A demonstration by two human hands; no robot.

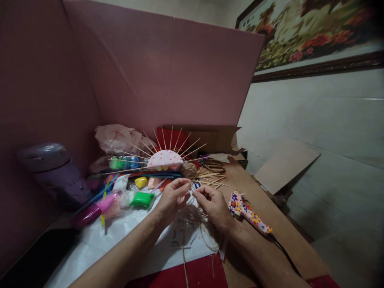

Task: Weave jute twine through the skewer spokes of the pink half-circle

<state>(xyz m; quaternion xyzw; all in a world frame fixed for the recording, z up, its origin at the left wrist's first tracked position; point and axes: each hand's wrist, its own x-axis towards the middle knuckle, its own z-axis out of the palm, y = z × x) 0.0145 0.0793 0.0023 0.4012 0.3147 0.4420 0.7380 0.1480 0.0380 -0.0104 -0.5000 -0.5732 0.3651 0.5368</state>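
Observation:
My left hand (175, 198) and my right hand (214, 204) meet in front of me, thumb and fingertips of each pinched on twine (202, 226). Loose loops of it hang below the hands onto a white sheet, and one strand (184, 264) runs toward me. Just beyond my fingers lie thin wooden sticks (213, 178) and a ball of twine (189, 170). Behind them stands a half-round piece (164, 159) in pink dotted covering, with several thin sticks fanning out from its curved edge. A flower-patterned glue gun (250, 214) rests right of my right hand.
Packs of coloured clay, one green (142, 200), lie at the left near a purple bottle (60, 176). Scissors (214, 165) lie at the back. Cardboard (270, 244) covers the right side, crossed by the glue gun's cord (285, 254). A pink panel (168, 68) stands behind.

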